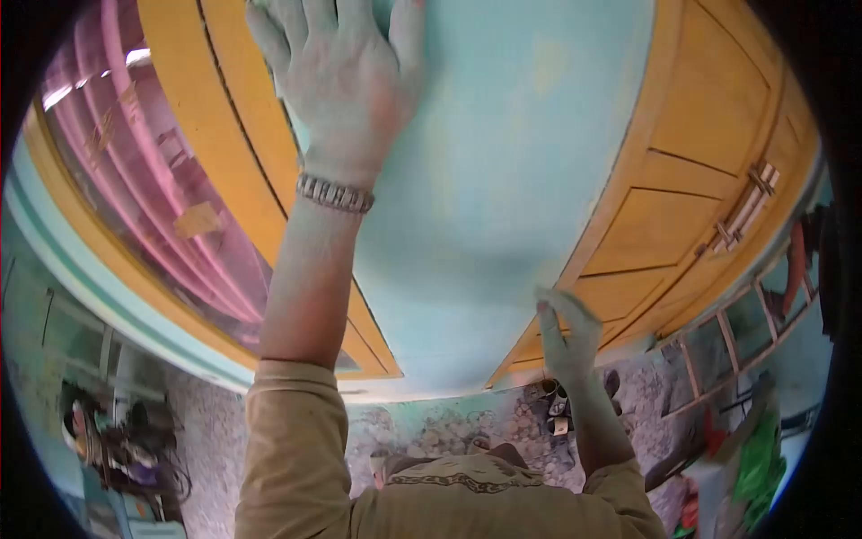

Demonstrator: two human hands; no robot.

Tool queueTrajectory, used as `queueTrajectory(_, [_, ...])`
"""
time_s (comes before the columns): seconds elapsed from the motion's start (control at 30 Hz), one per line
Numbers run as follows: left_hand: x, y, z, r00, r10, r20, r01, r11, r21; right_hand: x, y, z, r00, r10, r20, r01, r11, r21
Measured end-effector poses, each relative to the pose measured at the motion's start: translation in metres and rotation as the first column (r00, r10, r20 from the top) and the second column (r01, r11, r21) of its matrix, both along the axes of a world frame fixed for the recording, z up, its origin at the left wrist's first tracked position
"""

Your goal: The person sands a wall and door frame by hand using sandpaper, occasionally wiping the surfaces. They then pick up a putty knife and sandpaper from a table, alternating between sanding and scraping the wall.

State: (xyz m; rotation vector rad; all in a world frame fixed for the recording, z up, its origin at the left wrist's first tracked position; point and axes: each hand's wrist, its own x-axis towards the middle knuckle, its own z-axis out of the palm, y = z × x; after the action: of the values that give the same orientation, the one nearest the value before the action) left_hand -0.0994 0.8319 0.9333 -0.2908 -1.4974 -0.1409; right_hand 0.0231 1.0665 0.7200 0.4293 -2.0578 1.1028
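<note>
My left hand [346,72] is raised at the top of the view with its fingers spread, flat against or very close to the pale blue wall [485,180]. It looks dusted with pale powder, and a metal-link bracelet [335,193] circles the wrist. Lower down, near the bottom edge of the yellow wooden door [664,207], is my right hand [572,337]. Its fingers bend toward the thumb in a pinch, slightly blurred. Whatever sits between those fingertips is too small to make out. Faint yellowish patches mark the wall between the two hands.
Left of the wall is a yellow window frame [180,81] with pink curtains [144,171] behind it. A metal latch [748,211] is on the door. At right a ladder [732,346] leans near green plastic [759,463]. Footwear [558,413] lies on the rough floor; a cluttered stand [126,440] is at left.
</note>
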Motion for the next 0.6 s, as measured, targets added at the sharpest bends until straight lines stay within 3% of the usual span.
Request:
queueTrajectory(0.07, [0.003, 0.004, -0.011, 1.0, 0.029, 0.011, -0.029, 0.999, 0.023, -0.022, 0.003, 0.026, 0.969, 0.096, -0.229, -0.076, 0.993, 0.095])
queueTrajectory(0.1, [0.006, 0.008, -0.043, 0.997, 0.029, 0.075, -0.034, 0.998, 0.058, -0.032, 0.005, 0.031, 0.952, 0.084, -0.293, -0.045, 0.99, 0.137])
queueTrajectory(0.17, [0.013, 0.016, -0.15, 0.971, 0.017, 0.238, -0.039, 0.995, 0.088, -0.05, 0.009, 0.036, 0.901, 0.034, -0.433, 0.051, 0.982, 0.183])
queueTrajectory(0.23, [0.019, 0.026, -0.28, 0.92, -0.055, 0.389, -0.011, 0.986, 0.166, -0.056, 0.012, 0.027, 0.897, -0.076, -0.435, 0.183, 0.96, 0.21])
queueTrajectory(0.3, [0.021, 0.022, -0.325, 0.928, -0.039, 0.371, 0.003, 0.995, 0.096, -0.067, 0.018, 0.016, 0.89, -0.155, -0.429, 0.283, 0.926, 0.252])
queueTrajectory(0.37, [0.015, 0.026, -0.279, 0.936, -0.042, 0.35, 0.006, 0.995, 0.104, -0.078, 0.021, -0.002, 0.905, -0.163, -0.393, 0.304, 0.894, 0.33])
queueTrajectory(0.43, [0.012, 0.024, -0.2, 0.96, -0.062, 0.273, 0.03, 0.992, 0.119, -0.087, 0.022, -0.011, 0.896, -0.153, -0.417, 0.299, 0.903, 0.31])
queueTrajectory(0.47, [0.007, 0.02, -0.147, 0.98, -0.103, 0.172, 0.094, 0.994, 0.061, -0.09, 0.021, -0.013, 0.893, -0.144, -0.426, 0.289, 0.91, 0.298])
queueTrajectory(0.5, [0.018, 0.018, -0.046, 0.943, -0.172, 0.284, 0.173, 0.985, 0.023, -0.093, 0.01, -0.01, 0.883, -0.105, -0.457, 0.26, 0.921, 0.29])
queueTrajectory(0.57, [0.004, 0.025, -0.008, 0.999, -0.023, -0.027, 0.025, 0.996, 0.082, -0.092, 0.003, -0.001, 0.845, -0.142, -0.516, 0.29, 0.932, 0.218])
queueTrajectory(0.6, [0.002, 0.025, -0.02, 0.997, -0.077, 0.002, 0.077, 0.99, 0.117, -0.091, 0.0, 0.009, 0.846, -0.08, -0.527, 0.244, 0.937, 0.249])
